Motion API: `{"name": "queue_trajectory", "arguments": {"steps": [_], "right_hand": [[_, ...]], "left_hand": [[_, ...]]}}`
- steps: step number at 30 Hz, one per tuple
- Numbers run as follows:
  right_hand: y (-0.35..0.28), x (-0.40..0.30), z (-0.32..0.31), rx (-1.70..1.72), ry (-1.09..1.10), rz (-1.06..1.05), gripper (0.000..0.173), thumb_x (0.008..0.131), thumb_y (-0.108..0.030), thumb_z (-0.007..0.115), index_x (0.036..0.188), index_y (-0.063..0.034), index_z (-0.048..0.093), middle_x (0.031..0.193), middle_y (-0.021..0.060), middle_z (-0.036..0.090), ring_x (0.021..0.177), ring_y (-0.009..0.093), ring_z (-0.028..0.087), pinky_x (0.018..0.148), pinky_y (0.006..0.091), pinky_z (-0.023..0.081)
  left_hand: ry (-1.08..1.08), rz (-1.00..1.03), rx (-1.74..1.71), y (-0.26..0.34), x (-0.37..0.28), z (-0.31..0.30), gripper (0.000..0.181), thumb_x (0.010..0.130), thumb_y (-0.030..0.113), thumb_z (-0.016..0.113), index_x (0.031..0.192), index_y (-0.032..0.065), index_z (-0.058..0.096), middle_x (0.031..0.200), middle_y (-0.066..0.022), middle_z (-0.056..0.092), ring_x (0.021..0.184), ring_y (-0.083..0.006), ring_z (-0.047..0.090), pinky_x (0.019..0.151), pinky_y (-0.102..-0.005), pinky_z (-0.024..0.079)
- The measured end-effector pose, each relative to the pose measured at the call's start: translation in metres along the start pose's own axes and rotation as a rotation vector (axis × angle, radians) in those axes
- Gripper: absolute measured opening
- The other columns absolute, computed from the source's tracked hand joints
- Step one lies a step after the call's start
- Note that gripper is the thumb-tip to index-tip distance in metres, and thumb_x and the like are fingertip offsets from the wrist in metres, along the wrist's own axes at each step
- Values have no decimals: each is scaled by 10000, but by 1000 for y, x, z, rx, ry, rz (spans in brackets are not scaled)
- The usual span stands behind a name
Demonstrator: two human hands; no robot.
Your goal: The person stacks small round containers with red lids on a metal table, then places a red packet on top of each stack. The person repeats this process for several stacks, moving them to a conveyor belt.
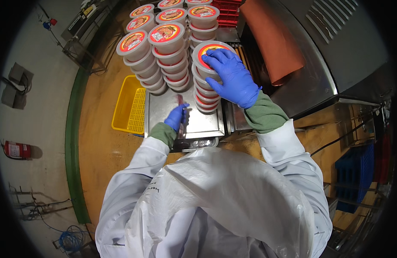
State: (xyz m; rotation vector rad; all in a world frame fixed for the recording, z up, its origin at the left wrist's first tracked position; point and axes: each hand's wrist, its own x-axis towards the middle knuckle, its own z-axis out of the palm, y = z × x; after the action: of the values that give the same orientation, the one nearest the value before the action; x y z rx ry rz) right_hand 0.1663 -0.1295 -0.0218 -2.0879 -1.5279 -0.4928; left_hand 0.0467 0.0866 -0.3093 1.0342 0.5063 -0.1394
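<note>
My right hand (pixel 234 75), in a blue glove, rests with spread fingers on the lid of the top tub in a stack of round plastic tubs (pixel 206 85). The tubs have red and yellow labels. My left hand (pixel 177 116), also gloved in blue, is closed on a thin reddish strip (pixel 180 100), blurred, above the front of a stainless steel table (pixel 200 124). Behind my left hand stand more tall stacks of labelled tubs (pixel 166 34) at the table's far side.
A yellow perforated crate (pixel 118 111) stands left of the table. To the right are a roller conveyor (pixel 242 53), a hanging orange-brown flap (pixel 272 42) and a large steel machine (pixel 304 64). Red crates (pixel 226 13) are stacked behind. A shallow tray (pixel 201 143) lies below the table's near edge.
</note>
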Motion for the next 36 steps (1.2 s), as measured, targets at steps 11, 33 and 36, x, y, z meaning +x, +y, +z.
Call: {"name": "queue_trajectory", "arguments": {"steps": [11,33,36], "right_hand": [[-25,27,-4,1060,122,447,361,881,-201,682,1138,14,549,1011,97,632,951,148,616,843,280,516],[49,21,-39,212,3,-100,627,834,-336,720,1333,-75,444,1269,146,474,1175,309,510,978,388,459],[32,0,-25,12,-106,-173,407,810,-225,717,1108,-56,497,1101,141,529,1027,272,548,873,388,466]], "left_hand": [[-177,632,391,222,-144,148,392,986,290,518,1281,32,504,1129,-76,599,948,-170,605,822,-337,519],[5,305,754,291,-64,134,463,989,482,428,1171,97,611,880,12,603,655,-85,458,599,-224,386],[-90,281,361,282,-71,125,427,1007,430,435,1240,89,546,814,22,536,637,-67,433,564,-201,365]]}}
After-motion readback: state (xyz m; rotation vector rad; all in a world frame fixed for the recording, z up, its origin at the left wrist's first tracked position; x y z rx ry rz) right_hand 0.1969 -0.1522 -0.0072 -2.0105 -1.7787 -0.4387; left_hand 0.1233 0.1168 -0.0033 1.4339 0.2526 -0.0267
